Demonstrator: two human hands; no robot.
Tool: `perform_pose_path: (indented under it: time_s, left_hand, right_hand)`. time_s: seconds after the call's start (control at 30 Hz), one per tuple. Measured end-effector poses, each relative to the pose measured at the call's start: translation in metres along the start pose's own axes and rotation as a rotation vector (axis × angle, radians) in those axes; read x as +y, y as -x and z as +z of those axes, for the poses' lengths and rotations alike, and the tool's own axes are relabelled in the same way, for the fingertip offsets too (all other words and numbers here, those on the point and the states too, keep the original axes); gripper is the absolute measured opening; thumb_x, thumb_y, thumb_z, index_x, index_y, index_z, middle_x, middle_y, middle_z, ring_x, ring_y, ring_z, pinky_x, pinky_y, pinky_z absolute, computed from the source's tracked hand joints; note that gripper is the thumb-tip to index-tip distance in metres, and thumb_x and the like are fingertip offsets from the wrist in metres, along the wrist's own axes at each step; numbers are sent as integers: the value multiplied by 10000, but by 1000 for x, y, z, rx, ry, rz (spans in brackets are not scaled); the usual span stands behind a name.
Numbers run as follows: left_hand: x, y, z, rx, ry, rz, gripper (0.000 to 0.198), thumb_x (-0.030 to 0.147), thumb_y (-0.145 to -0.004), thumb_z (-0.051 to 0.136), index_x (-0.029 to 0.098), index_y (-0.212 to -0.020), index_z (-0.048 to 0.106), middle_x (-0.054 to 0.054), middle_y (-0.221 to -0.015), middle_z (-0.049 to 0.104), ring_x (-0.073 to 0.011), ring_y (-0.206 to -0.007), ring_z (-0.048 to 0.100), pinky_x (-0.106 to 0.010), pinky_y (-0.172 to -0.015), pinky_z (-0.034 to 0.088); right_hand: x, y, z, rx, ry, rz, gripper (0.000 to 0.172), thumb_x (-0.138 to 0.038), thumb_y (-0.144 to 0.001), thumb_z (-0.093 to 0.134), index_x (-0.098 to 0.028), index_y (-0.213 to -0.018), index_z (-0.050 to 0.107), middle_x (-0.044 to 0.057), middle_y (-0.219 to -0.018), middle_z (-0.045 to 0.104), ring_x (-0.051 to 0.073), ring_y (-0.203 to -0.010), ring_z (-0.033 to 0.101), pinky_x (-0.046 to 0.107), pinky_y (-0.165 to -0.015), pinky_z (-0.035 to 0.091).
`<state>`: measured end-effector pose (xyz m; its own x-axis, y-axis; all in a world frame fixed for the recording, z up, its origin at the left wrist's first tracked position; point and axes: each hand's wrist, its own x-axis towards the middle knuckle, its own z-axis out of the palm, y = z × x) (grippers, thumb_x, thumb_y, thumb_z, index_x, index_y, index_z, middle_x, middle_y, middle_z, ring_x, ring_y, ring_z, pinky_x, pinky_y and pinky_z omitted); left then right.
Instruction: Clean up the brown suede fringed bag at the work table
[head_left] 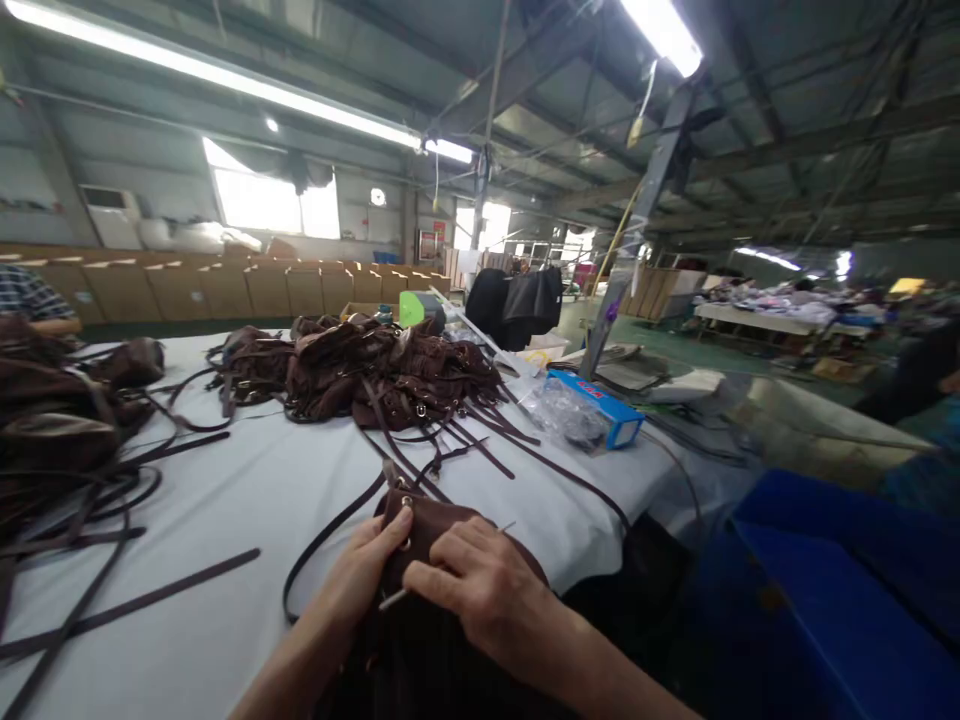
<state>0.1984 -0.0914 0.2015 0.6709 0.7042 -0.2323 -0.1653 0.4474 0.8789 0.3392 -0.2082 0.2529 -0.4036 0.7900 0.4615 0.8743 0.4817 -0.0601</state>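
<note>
Hands on brown bag (431,525), left hand (367,570) pinching its ring, right hand (472,585) curled over

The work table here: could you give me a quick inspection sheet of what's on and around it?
Surface: white table, cloth-covered.
Job's things: dark brown leather bag at the near edge, with a thin pale tool lying against it.
Clutter: pile of brown bags; loose straps; blue box beside a clear plastic bag.
Hands: left hand pinches the bag at a metal ring; right hand grips the tool, fingers curled.
Cables: wires hang from the roof.
Surroundings: cardboard boxes, blue bin, another person's sleeve far left.
</note>
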Motion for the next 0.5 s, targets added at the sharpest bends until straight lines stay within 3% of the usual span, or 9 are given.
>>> perform_pose_path:
  time_s: [0.07, 0.27, 0.4, 0.5]
  left_hand:
    - [0, -2, -4, -52, 46, -9, 319, 464, -745, 704, 151, -776, 652, -21, -652, 671, -148, -540, 583, -218, -513, 437]
    - [5, 2, -19, 63, 146, -69, 308, 396, -768, 697, 112, -883, 666, -72, -716, 716, -188, -538, 646, -246, -491, 481]
    - [-5, -5, -33, 70, 194, -104, 284, 357, -767, 705, 92, -860, 668, -91, -718, 722, -207, -552, 668, -267, -521, 516]
    - [-21, -14, -38, 35, 270, -105, 263, 359, -772, 700, 103, -823, 668, -101, -732, 725, -249, -697, 704, -290, -629, 552]
  right_hand:
    - [1, 1, 18, -63, 35, 16, 243, -144, -946, 379, -218, -1089, 562, 25, -869, 560, 163, -802, 479, 308, -741, 372]
    - [15, 58, 68, -210, 150, 62, 160, -148, -850, 525, -233, -977, 573, 19, -793, 547, 181, -714, 454, 325, -647, 326]
    - [19, 92, 78, -181, 118, 96, 243, -105, -839, 481, -219, -1039, 559, 23, -821, 573, 182, -732, 482, 318, -655, 349]
    - [19, 106, 81, -60, 146, 20, 239, -136, -916, 352, -198, -1001, 567, 21, -718, 563, 172, -647, 480, 304, -560, 332]
